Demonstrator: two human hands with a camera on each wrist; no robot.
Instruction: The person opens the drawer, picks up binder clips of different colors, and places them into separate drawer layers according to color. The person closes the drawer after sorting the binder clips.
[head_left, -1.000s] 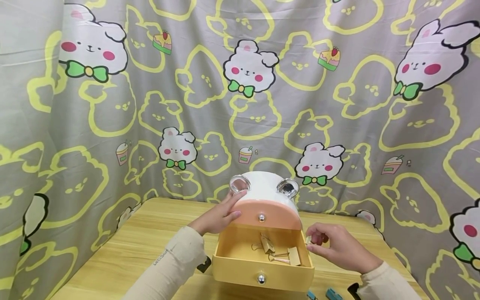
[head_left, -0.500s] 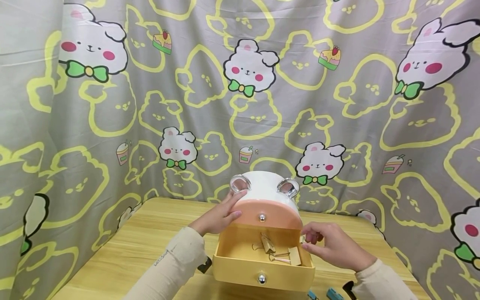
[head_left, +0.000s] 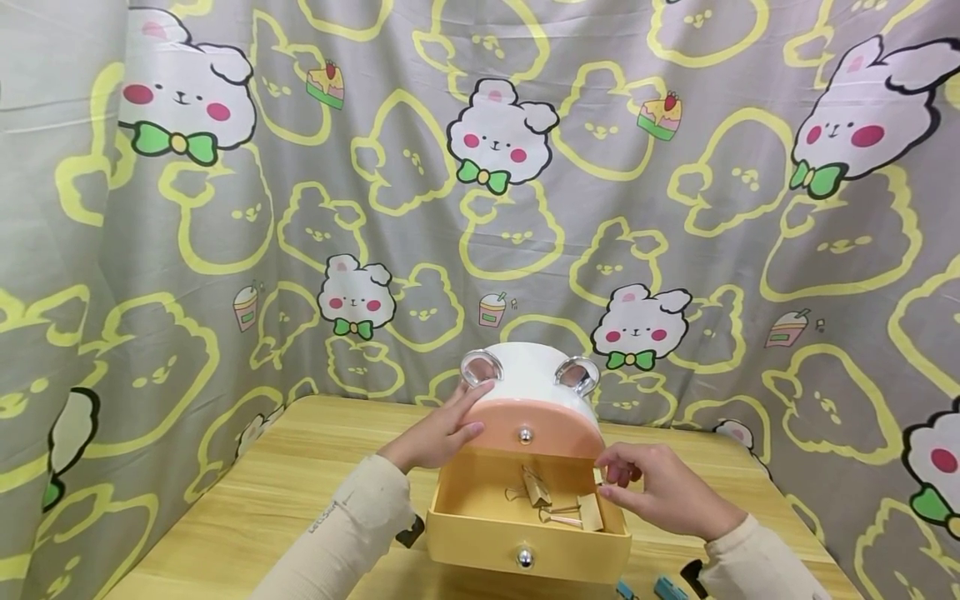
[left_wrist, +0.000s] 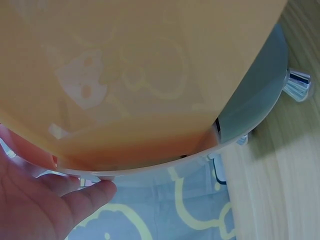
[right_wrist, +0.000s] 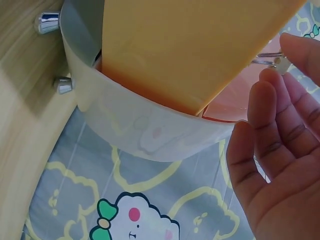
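Observation:
A small white cabinet point(head_left: 527, 367) with ear shapes and a pink upper drawer point(head_left: 517, 421) stands on the table. Its yellow lower drawer point(head_left: 472, 542) is pulled out, with gold binder clips point(head_left: 590, 512) lying inside. My left hand point(head_left: 431, 433) rests on the cabinet's left side near the silver-rimmed ear, fingers extended. At the drawer's right wall, my right hand point(head_left: 663, 492) pinches a pale binder clip point(right_wrist: 282, 65) between thumb and fingertips. That clip's wire handles point toward the drawer in the right wrist view; the fingers partly hide it.
Blue binder clips point(head_left: 667, 588) lie on the wooden table point(head_left: 300, 467) in front of the drawer, to the right. A patterned curtain point(head_left: 420, 208) hangs behind and beside the table. The drawer juts out toward the person.
My right hand has moved a little left with the pinched binder clip, from beside the drawer to its right wall. The left hand and the drawer have stayed in place.

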